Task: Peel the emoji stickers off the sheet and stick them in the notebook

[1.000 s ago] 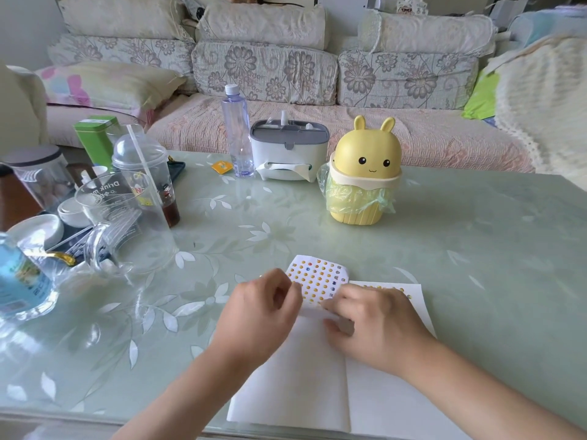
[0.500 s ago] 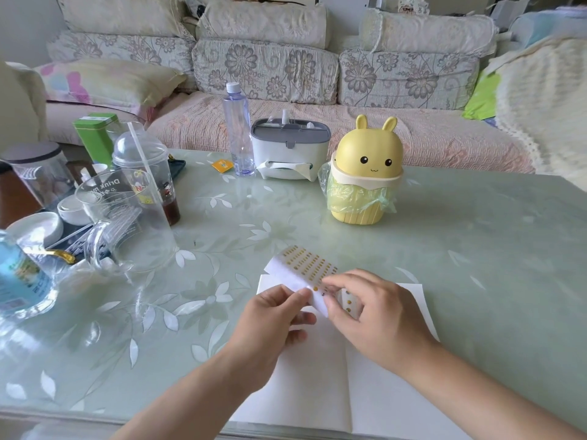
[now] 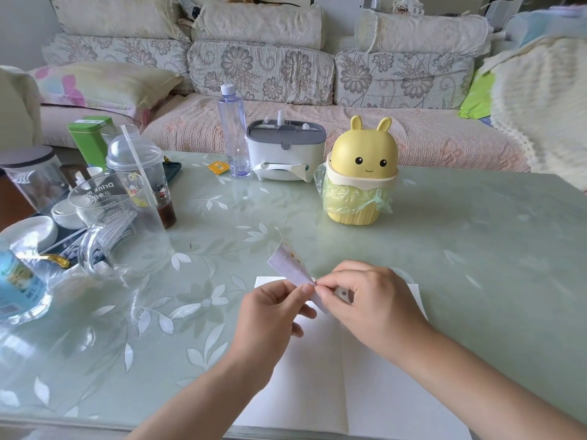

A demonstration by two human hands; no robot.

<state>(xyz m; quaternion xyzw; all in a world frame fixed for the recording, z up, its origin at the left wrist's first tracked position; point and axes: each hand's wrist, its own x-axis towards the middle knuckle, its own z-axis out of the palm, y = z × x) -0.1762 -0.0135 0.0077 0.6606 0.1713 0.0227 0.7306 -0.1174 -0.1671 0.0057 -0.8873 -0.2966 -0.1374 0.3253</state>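
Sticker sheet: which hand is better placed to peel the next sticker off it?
Probably the right. The left hand grips the sticker sheet, holding it tilted above the notebook, while the right hand pinches at its near edge with its fingertips.

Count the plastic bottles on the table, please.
2. A clear bottle stands at the far side, left of the white tissue box. A blue-labelled bottle is at the left edge, partly cut off. Clutter there may hide more.

A single wide-angle head camera looks forward and down from close above the table (image 3: pixel 444 249), facing the sofa (image 3: pixel 286 74) beyond its far edge.
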